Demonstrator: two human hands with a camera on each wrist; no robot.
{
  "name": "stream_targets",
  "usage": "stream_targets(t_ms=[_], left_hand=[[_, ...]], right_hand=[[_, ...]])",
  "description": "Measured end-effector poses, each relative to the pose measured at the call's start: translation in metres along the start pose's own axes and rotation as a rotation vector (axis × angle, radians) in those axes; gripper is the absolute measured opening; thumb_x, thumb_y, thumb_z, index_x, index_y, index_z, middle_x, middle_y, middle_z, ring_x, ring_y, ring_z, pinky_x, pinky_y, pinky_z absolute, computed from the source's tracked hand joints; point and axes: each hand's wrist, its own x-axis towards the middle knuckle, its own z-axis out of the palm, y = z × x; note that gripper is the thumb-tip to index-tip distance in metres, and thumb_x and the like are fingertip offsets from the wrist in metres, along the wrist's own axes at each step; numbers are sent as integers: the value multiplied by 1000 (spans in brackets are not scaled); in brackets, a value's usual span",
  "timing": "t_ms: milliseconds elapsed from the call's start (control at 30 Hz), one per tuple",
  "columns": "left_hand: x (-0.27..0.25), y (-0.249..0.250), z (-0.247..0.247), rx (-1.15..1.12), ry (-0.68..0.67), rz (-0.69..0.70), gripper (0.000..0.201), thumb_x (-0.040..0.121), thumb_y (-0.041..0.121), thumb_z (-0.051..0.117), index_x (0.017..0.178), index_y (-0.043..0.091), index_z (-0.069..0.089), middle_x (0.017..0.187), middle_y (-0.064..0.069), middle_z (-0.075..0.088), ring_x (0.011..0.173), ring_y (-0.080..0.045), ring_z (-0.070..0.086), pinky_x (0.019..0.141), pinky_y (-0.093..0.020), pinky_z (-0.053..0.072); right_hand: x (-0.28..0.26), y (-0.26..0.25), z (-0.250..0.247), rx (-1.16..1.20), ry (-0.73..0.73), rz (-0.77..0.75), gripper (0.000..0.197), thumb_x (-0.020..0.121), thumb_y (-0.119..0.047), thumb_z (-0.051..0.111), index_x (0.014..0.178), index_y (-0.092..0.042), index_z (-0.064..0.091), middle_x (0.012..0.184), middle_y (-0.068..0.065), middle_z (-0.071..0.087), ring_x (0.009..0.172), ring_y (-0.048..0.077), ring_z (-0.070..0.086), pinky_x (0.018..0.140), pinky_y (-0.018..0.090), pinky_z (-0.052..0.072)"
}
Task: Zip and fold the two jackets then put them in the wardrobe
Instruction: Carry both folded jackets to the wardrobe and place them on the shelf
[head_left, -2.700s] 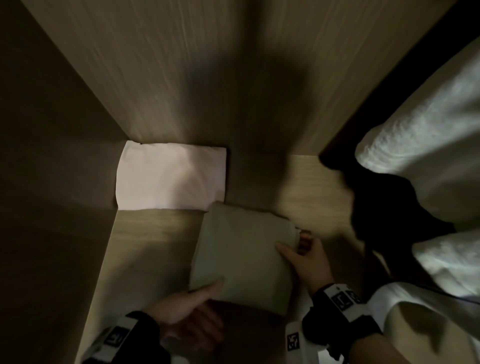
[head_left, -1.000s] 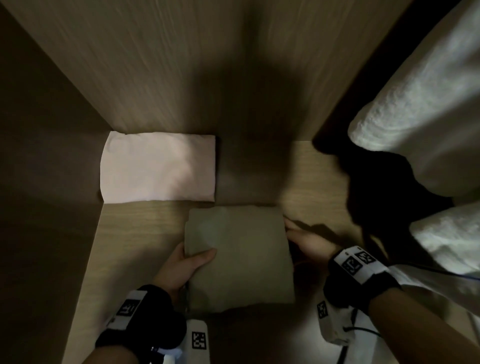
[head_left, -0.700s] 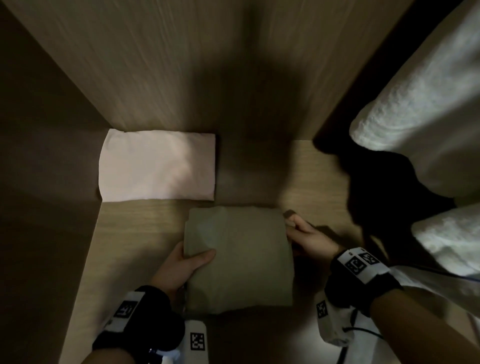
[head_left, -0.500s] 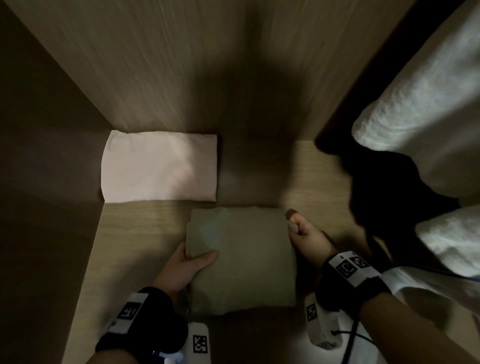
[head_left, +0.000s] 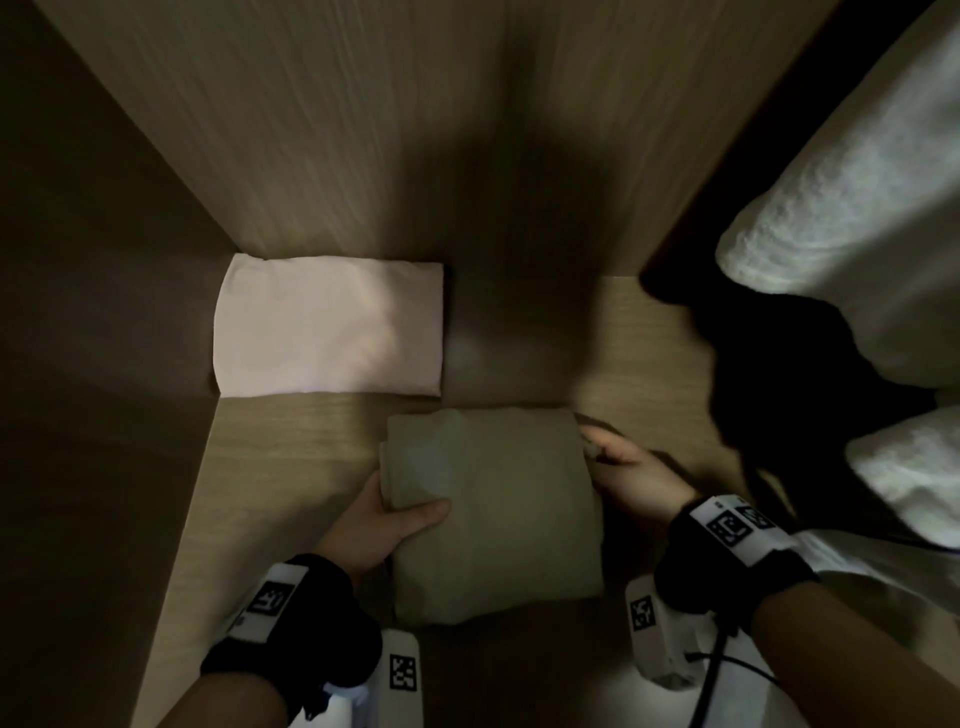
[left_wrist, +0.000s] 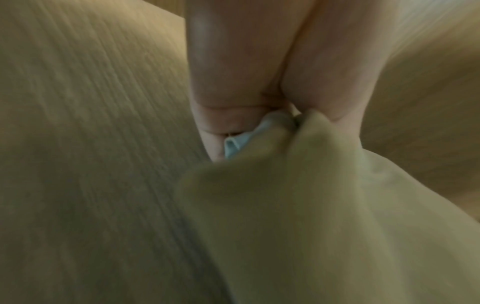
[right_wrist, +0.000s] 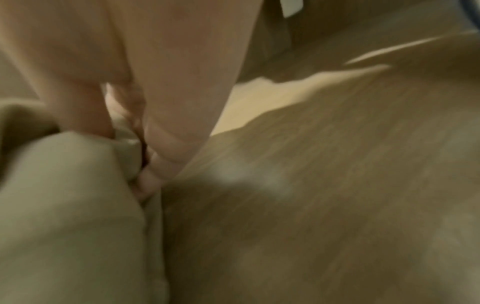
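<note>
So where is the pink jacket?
In the head view, the folded pink jacket lies in the wardrobe shelf's back left corner, behind and left of the green jacket both hands hold.

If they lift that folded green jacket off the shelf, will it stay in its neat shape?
Probably not unaided: the green jacket is soft cloth, bunching where the left hand grips it. Held also by the right hand, it should stay folded. It looks light and unlikely to slip.
</note>
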Motion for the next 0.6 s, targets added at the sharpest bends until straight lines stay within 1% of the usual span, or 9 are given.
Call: stream_targets(t_ms=[67,133,200,267,333,400,467,500,600], left_hand=[[0,0,-1,7,-25,-1,61,74,8,74,128,20,48,115,-4,65,104,-20,63,85,-34,51],[0,1,-3,15,-54,-8,57,70,10,76,120,25,52,109,0,69,98,-16,66,76,-29,54],[1,1,-5,1,-63,-18,51,69,10,75,112,28,54,99,4,72,87,-10,69,64,-22,54],[3,0,-6,12,-50,-21,49,72,9,74,112,29,54,98,6,71,83,-6,68,60,-19,53],[4,1,-5,25,-37,-23,51,74,7,74,116,27,52,102,5,69,81,-4,67,57,-17,53],[7,2,-3,43,-27,-20,56,73,5,74,122,20,51,104,2,67,83,-6,66,57,-17,52],[8,3,0,74,1,-5,61,71,4,77,125,14,50,105,0,67,87,-8,64,60,-18,52],[8,4,1,90,14,0,64,70,5,78,126,13,50,108,-1,66,91,-11,64,64,-20,51],[10,2,3,101,35,5,69,67,7,80,129,11,49,114,-5,64,100,-18,62,73,-26,50]], right_hand=[[3,0,2,-80,3,-48,34,91,6,45,122,-5,53,102,2,66,88,8,66,77,21,52],[8,-3,5,-135,3,-111,34,89,10,48,119,-4,54,98,-3,67,82,-1,67,72,15,51],[14,-7,9,-238,20,-178,35,86,11,53,116,-9,53,98,-8,64,81,-10,64,71,7,48],[21,-6,11,-343,83,-205,37,84,8,59,114,-14,53,96,-12,62,79,-12,61,69,2,44],[27,-4,13,-368,173,-194,32,83,5,63,107,-14,54,95,-5,63,79,-4,59,68,4,45],[33,-1,12,-412,271,-190,27,81,5,65,88,-16,49,86,0,61,73,6,55,66,9,45],[37,1,8,-516,364,-171,26,83,4,62,82,-13,43,76,3,52,70,15,48,72,27,44],[38,2,6,-522,388,-160,26,83,4,61,80,-13,42,73,4,48,69,18,44,73,31,40],[31,4,1,-335,370,-178,28,88,0,58,70,-16,43,65,2,51,62,12,49,68,29,40]])
